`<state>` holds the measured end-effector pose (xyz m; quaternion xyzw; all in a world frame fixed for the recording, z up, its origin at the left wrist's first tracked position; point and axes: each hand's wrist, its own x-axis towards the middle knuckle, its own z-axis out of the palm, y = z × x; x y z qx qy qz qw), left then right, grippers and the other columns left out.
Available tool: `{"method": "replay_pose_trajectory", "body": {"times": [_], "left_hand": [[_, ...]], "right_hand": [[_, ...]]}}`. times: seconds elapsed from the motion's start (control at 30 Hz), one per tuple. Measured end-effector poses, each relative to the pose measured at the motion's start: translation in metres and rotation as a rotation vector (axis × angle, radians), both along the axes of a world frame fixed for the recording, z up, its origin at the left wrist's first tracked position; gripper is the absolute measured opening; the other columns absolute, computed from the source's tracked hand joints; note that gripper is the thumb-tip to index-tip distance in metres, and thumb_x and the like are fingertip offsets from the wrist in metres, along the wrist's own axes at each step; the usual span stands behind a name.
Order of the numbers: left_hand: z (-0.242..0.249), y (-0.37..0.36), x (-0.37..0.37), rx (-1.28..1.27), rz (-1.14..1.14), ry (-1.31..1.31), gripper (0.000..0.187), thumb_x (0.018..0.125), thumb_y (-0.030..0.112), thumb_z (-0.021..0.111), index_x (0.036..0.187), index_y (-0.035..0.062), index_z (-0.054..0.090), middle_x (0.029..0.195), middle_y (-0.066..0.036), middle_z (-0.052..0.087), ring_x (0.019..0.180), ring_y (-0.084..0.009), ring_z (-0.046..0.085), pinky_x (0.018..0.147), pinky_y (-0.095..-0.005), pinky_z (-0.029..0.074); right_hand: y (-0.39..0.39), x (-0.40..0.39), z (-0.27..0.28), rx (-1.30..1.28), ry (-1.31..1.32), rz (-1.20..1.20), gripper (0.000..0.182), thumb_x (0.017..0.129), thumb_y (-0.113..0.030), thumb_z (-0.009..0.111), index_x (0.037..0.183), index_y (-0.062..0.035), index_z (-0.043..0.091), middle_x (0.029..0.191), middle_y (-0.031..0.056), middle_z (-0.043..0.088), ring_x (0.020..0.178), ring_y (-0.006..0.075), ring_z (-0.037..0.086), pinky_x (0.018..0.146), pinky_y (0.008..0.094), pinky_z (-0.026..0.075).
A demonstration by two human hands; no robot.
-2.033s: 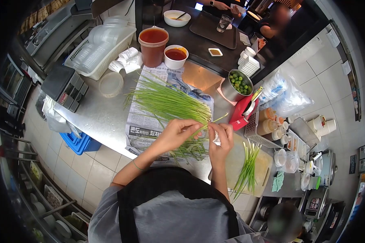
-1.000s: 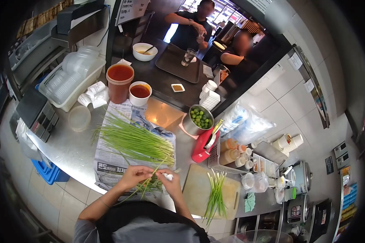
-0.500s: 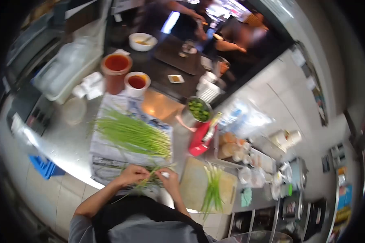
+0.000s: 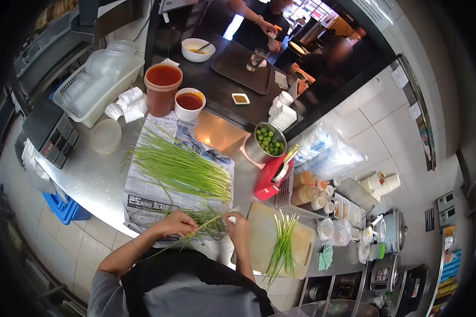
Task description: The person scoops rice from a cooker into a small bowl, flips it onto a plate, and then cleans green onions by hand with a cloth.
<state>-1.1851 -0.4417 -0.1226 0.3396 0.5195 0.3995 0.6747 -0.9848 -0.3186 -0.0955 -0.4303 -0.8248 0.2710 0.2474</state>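
Observation:
Green stalks (image 4: pixel 188 239) run from the pinched fingers of my left hand (image 4: pixel 179 224), over the front edge of the newspaper (image 4: pixel 135 203). My right hand (image 4: pixel 237 227) is closed just to the right, with something small and white at its fingertips that I cannot make out. Loose green trimmings (image 4: pixel 209 217) lie on the paper between and behind the hands. Farther back on the paper spreads a large bunch of green onions (image 4: pixel 180 166). To the right, a smaller bunch (image 4: pixel 283 243) rests on a cutting board (image 4: pixel 259 240).
Behind the newspaper stand a tall container of red sauce (image 4: pixel 161 98) and a white tub of sauce (image 4: pixel 189 104). A pot of green fruit (image 4: pixel 269 140) and a red holder (image 4: pixel 269 179) are behind the board. Two people are beyond the counter opening.
My right hand has moved away from my left, widening the gap between them. The stalks now extend from my left hand. The view has shifted slightly and is sharper.

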Motion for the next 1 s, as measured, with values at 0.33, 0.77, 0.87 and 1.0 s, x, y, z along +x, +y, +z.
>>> {"method": "replay_pose_trajectory", "body": {"times": [0.33, 0.77, 0.87, 1.0], "left_hand": [[0.003, 0.003, -0.041, 0.152, 0.022, 0.086, 0.016, 0.077, 0.011, 0.063, 0.088, -0.0001, 0.066, 0.076, -0.003, 0.065, 0.068, -0.0065, 0.058, 0.061, -0.021, 0.047], [0.049, 0.01, -0.066, 0.282, 0.08, 0.274, 0.013, 0.077, 0.006, 0.063, 0.088, -0.0023, 0.064, 0.072, -0.005, 0.064, 0.064, -0.0066, 0.058, 0.059, -0.0204, 0.045], [0.052, 0.018, -0.063, 0.318, 0.131, 0.29, 0.013, 0.078, 0.004, 0.061, 0.089, -0.0016, 0.063, 0.074, -0.004, 0.063, 0.066, -0.0068, 0.058, 0.057, -0.0207, 0.045], [0.061, 0.023, -0.052, 0.308, 0.191, 0.25, 0.01, 0.078, 0.003, 0.059, 0.087, -0.0008, 0.061, 0.074, -0.003, 0.061, 0.066, -0.007, 0.057, 0.055, -0.0209, 0.045]], "right_hand": [[0.025, 0.004, 0.004, 0.107, 0.03, -0.105, 0.007, 0.071, -0.005, 0.064, 0.078, -0.0043, 0.063, 0.077, 0.0142, 0.06, 0.071, 0.0336, 0.058, 0.065, 0.037, 0.045], [0.022, -0.009, 0.017, 0.115, 0.043, 0.059, 0.014, 0.072, -0.008, 0.068, 0.085, -0.0031, 0.064, 0.079, 0.0132, 0.058, 0.071, 0.0251, 0.058, 0.066, 0.0309, 0.044], [0.007, -0.027, 0.006, 0.051, 0.09, 0.168, 0.024, 0.075, -0.011, 0.066, 0.098, -0.0031, 0.061, 0.086, 0.0112, 0.056, 0.078, 0.0226, 0.055, 0.069, 0.031, 0.043], [0.002, -0.029, 0.005, -0.768, 0.773, 0.048, 0.036, 0.086, -0.02, 0.055, 0.118, -0.0045, 0.048, 0.091, 0.0081, 0.052, 0.083, 0.0206, 0.051, 0.073, 0.0345, 0.043]]}}
